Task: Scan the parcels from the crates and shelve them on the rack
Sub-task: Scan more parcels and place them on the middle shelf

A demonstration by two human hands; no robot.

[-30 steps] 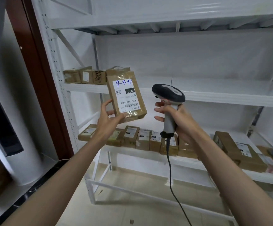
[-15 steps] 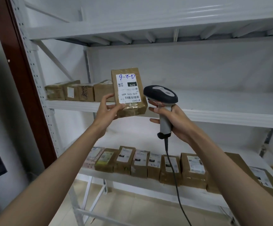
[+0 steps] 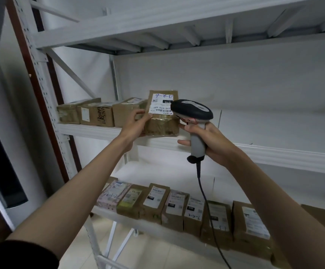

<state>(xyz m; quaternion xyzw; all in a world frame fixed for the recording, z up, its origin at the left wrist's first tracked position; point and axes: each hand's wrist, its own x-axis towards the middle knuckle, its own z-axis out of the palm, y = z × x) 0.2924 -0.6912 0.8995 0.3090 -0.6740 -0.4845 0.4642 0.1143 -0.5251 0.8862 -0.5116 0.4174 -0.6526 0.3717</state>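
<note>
The left hand's grip is closed around the lower left corner of a brown parcel, thumb across the taped front face and fingers curled behind. The parcel stands upright at the front edge of the middle shelf of the white rack; whether its base rests on the shelf or hangs just above it cannot be told. A white label with handwriting and a barcode covers the upper part of the parcel, above the grip.

The right hand's grip is wrapped round the grey handle of a barcode scanner. The scanner's dark head sits above that grip, just beside the parcel's right edge and overlapping the label's corner. One finger sticks out loosely to the left below the head. A black cable drops from the handle's base beneath the grip.

To the left of the left grip, three brown boxes stand in a row on the same shelf, the nearest just beside the held parcel. Below both grips, on the lower shelf, a row of labelled parcels stands side by side, touching one another. Above the grips runs the underside of the top shelf. Right of the scanner the middle shelf shows bare white.
</note>
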